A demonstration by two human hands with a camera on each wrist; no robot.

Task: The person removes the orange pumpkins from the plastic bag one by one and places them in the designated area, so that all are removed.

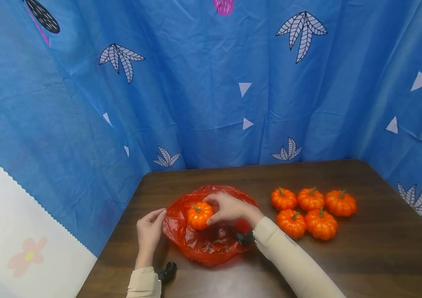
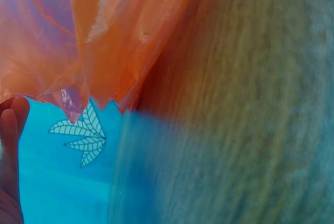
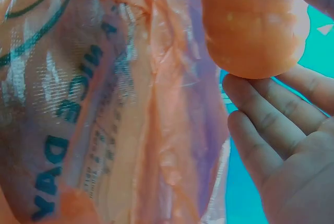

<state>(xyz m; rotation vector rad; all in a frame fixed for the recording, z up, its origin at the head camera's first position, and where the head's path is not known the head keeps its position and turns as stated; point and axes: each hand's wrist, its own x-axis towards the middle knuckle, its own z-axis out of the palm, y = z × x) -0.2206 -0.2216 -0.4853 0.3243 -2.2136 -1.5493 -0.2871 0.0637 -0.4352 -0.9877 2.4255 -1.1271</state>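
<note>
A red plastic bag (image 1: 211, 258) lies spread on the table with its mouth facing up. My left hand (image 1: 149, 231) pinches the bag's left rim between thumb and fingers; in the left wrist view its fingertips (image 2: 18, 112) sit at the thin film's edge. Over the bag's opening, my right hand (image 1: 227, 207) grips a small orange pumpkin (image 1: 200, 215) with a green stem. The right wrist view shows the pumpkin (image 3: 253, 25) between thumb and fingers, beside the bag's printed film (image 3: 68, 109).
To the right of the bag stand several more orange pumpkins (image 1: 320, 223) in two rows on the dark wooden table (image 1: 375, 256). A blue patterned curtain (image 1: 211, 82) hangs behind the table. Black wrist devices (image 1: 168, 272) are strapped near the sleeves.
</note>
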